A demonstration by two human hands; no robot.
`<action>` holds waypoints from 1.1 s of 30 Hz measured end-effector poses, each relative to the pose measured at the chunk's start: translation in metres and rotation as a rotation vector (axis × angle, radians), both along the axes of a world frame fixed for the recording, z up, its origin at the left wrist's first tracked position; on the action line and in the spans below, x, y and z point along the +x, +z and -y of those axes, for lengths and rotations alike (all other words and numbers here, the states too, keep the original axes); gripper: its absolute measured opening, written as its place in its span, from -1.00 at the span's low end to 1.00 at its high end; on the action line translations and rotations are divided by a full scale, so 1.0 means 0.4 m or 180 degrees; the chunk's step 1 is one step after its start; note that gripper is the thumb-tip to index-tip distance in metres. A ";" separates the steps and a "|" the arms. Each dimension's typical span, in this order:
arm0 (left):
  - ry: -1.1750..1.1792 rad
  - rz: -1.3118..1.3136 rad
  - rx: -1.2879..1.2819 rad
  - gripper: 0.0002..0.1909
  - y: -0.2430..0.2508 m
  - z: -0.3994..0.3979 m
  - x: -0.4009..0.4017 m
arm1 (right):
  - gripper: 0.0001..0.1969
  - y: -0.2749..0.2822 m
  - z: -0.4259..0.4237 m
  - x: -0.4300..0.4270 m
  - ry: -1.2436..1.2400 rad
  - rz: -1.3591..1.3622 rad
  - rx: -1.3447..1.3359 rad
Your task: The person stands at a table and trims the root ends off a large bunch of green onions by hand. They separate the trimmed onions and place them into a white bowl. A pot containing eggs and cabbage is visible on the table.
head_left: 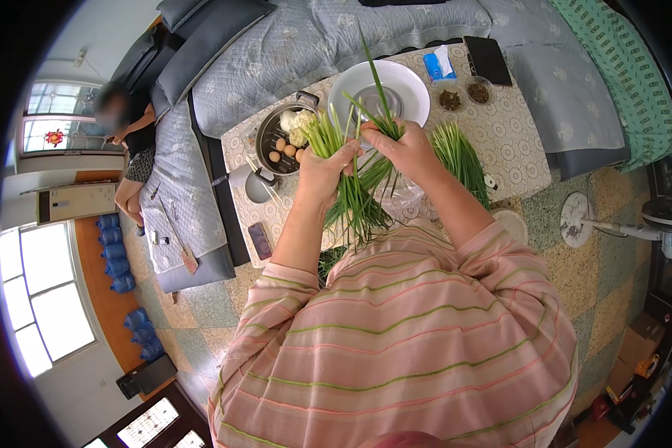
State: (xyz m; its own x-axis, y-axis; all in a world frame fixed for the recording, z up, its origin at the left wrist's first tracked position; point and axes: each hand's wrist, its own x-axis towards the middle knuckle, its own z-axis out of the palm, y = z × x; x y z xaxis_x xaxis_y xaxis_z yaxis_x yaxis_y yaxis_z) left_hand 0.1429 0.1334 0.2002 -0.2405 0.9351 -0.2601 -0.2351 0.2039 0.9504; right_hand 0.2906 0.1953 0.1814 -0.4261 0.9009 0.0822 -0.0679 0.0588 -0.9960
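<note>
My left hand (326, 171) is closed around a bunch of green garlic chives (358, 207), pale stem ends up and green leaves hanging over the table edge. My right hand (406, 148) grips a smaller lot of chive stalks (378, 81) beside it, its fingertips close to the left hand's. Behind both hands stands a wide white basin (420, 84) with a clear round container inside. A further pile of chives (459, 157) lies right of my right forearm. Left of the bunch, a steel pot (264, 126) holds brown eggs (280, 144) and whitish vegetables.
On the patterned tablecloth (515, 145) are a knife (235, 176), a small grey bowl (257, 187) with chopsticks, a phone (260, 241), a tissue pack (439, 67) and two tubs of dark food (449, 98). A person sits on the sofa at left. A pedestal fan (621, 227) stands right.
</note>
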 end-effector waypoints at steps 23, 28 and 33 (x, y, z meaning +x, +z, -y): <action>-0.0376 0.0447 -0.0210 -0.87 0.014 0.016 -0.020 | -0.73 0.027 -0.022 0.016 -0.0009 0.0346 -0.0315; -0.0492 0.0488 -0.0274 -0.88 0.024 0.034 -0.037 | -0.70 0.026 -0.087 0.043 -0.1041 -0.0281 -0.0672; -0.0369 0.0006 -0.0280 -0.85 0.044 0.039 -0.046 | -0.76 -0.006 -0.120 0.076 -0.0709 -0.0987 -0.1043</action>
